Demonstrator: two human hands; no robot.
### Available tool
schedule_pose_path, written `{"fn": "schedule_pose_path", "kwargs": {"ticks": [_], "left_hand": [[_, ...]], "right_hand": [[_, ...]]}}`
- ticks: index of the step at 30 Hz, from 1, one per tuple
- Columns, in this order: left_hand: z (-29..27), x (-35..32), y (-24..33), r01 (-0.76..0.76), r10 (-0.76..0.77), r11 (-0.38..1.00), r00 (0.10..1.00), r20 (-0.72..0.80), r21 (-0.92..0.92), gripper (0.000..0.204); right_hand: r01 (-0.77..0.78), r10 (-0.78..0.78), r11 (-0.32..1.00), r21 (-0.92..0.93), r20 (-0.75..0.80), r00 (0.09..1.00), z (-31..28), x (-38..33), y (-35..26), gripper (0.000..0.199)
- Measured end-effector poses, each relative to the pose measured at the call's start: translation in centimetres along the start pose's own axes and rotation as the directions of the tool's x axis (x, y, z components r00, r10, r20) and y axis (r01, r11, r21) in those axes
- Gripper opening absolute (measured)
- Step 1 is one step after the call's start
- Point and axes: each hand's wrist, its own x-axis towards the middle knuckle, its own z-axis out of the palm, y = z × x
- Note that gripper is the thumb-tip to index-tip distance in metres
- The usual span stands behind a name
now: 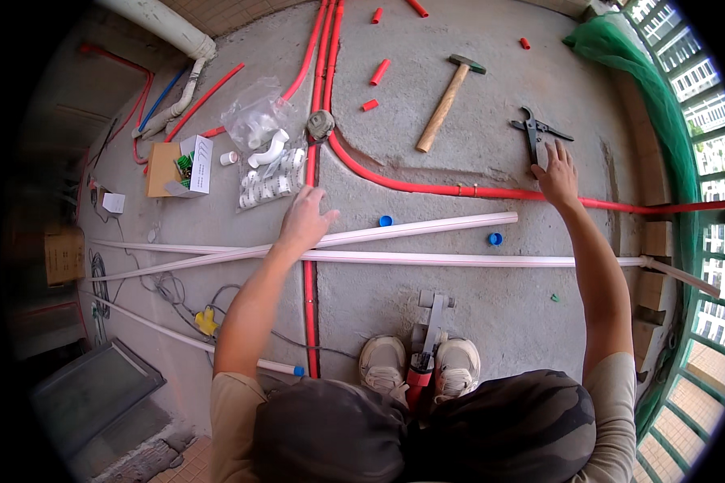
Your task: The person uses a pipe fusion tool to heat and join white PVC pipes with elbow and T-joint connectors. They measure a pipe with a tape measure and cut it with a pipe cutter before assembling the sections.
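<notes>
My left hand (303, 219), fingers apart, hovers over a white pipe (411, 231) beside a clear bag of white fittings (274, 181). Nothing is in it. My right hand (557, 175) reaches to the black-handled pipe cutter (532, 129) on the concrete floor. Its fingers are spread at the cutter's lower handle; whether they touch it I cannot tell. A second white pipe (459, 258) lies across the floor, crossing the first at the left. Between my shoes stands a pipe fusion welder (427, 330) with a red body and grey heads.
A hammer (443, 109) and several red pipe offcuts (380, 72) lie ahead. Red conduit (427, 187) bends from a round junction box (320, 125) toward the right. Blue caps (495, 239) sit near the white pipes. An open carton (177, 167) and loose cable (169, 288) are at left.
</notes>
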Motion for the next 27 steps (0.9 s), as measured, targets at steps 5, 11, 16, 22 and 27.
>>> {"fn": "schedule_pose_path", "kwargs": {"ticks": [5,11,16,22,27], "left_hand": [[-2.0,9.9,1.3,0.067,-0.049,0.971,0.995,-0.083,0.231,0.074],[1.1,18.6,-1.8,0.284,-0.258,0.94,0.955,-0.149,0.189,0.076],[2.3,18.3,-2.9,0.168,-0.14,0.984,0.924,-0.355,0.05,0.066],[-0.2,10.2,4.5,-0.128,-0.316,-0.116,0.945,-0.085,-0.985,0.048],[-1.5,0.8,11.9,0.136,0.204,-0.465,0.978,0.043,-0.875,0.062]], "right_hand": [[-0.029,0.029,1.0,-0.001,0.008,1.0,-1.9,1.1,-2.6,0.07],[0.147,-0.16,0.842,0.519,-0.019,0.987,-5.5,-7.1,-8.5,0.051],[0.18,-0.253,0.83,0.527,0.069,0.965,-8.2,-12.9,-8.1,0.044],[-0.197,-0.124,0.645,0.738,0.355,0.926,-10.3,-14.5,-9.1,0.031],[-0.264,-0.255,0.3,0.917,0.344,0.904,-12.3,-13.6,-15.0,0.035]]}}
